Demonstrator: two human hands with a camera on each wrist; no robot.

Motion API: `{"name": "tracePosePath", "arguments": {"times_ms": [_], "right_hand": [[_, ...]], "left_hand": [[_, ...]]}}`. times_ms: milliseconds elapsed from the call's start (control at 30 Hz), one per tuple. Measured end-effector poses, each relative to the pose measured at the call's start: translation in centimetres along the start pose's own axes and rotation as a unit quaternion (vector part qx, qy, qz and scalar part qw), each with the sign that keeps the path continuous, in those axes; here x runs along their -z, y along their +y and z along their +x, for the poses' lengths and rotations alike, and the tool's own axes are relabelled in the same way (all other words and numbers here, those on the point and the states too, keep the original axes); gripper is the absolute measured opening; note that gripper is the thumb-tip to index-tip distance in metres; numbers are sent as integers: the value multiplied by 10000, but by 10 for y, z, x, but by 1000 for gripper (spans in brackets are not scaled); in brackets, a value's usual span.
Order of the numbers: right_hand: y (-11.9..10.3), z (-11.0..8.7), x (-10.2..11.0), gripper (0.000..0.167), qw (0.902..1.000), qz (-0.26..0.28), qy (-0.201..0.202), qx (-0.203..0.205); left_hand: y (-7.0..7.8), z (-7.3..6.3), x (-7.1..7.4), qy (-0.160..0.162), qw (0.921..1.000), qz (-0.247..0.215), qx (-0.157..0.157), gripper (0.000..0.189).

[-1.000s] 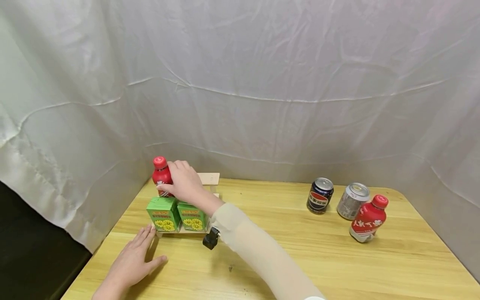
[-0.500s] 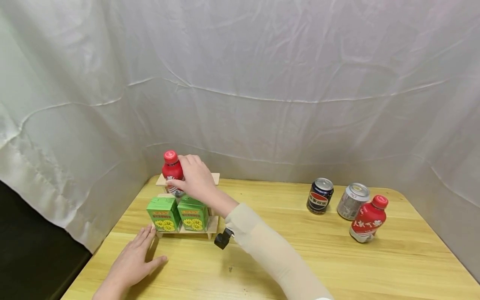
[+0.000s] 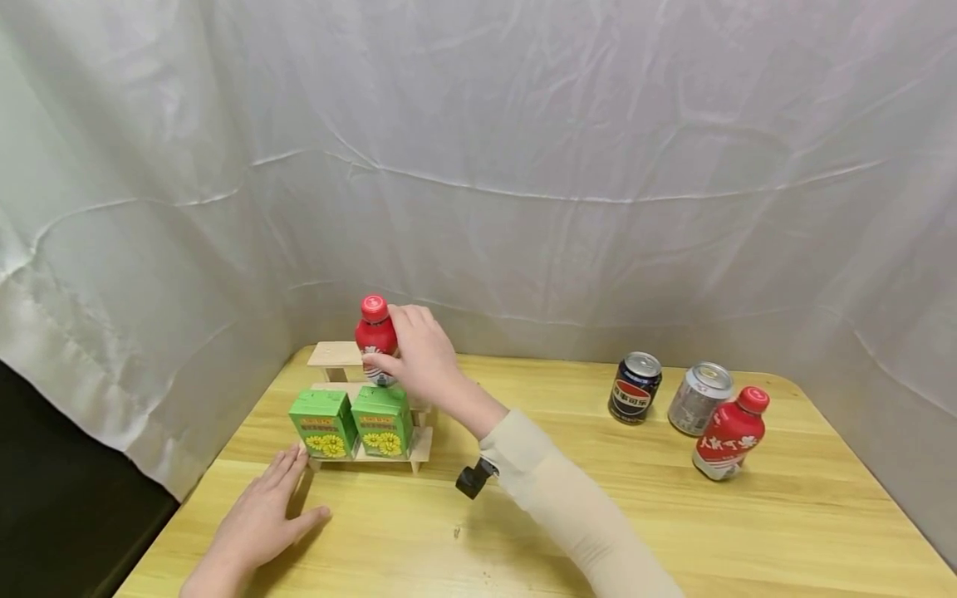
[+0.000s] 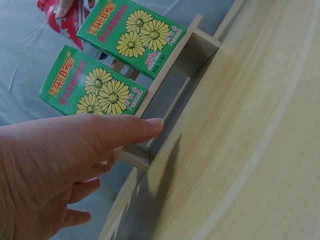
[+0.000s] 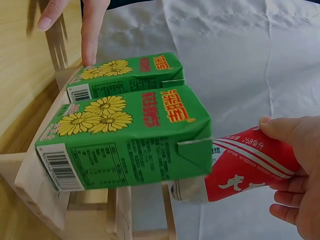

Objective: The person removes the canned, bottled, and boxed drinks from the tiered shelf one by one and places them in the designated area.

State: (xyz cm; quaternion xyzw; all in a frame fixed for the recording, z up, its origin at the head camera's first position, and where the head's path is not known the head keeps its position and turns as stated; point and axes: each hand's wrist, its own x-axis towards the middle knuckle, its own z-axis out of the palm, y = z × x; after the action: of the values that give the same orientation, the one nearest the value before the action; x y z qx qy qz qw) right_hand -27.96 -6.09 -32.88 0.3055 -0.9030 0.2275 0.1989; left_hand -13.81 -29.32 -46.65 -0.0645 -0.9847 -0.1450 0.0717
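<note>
My right hand [image 3: 424, 355] grips a red bottle [image 3: 375, 334] upright, its thumb on the near side, behind the right green drink carton [image 3: 383, 422]. In the right wrist view the bottle's lower end is partly behind that carton; whether it touches the rack's step cannot be told. Both the right carton and a left green carton [image 3: 325, 425] stand on the lowest step of a small wooden stepped rack [image 3: 421, 446]. My left hand [image 3: 257, 511] rests on the table with fingers extended, fingertips at the rack's front left corner.
To the right on the wooden table [image 3: 538, 515] stand a dark blue cola can [image 3: 635, 389], a silver can [image 3: 700, 399] and a second red bottle [image 3: 729, 434]. A grey curtain [image 3: 523, 249] hangs behind the table and along its sides.
My right hand has carried the red bottle rightward, from behind the left carton to behind the right one. More of the rack's upper left shows. My left hand has stayed in place.
</note>
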Motion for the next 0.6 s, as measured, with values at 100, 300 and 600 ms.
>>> {"name": "tracePosePath", "arguments": {"times_ms": [100,300,600], "right_hand": [[5,-6,4,67,10000,-38,61,11],[17,-17,10,65,9997,56,231,116],[35,-37,18,63,9989,229,390,79]], "left_hand": [[-1,0,0,-48,10000,-42,4,100],[-2,0,1,-105,9999,-76,39,101],[-2,1,0,-109,9999,-97,17,100]]}}
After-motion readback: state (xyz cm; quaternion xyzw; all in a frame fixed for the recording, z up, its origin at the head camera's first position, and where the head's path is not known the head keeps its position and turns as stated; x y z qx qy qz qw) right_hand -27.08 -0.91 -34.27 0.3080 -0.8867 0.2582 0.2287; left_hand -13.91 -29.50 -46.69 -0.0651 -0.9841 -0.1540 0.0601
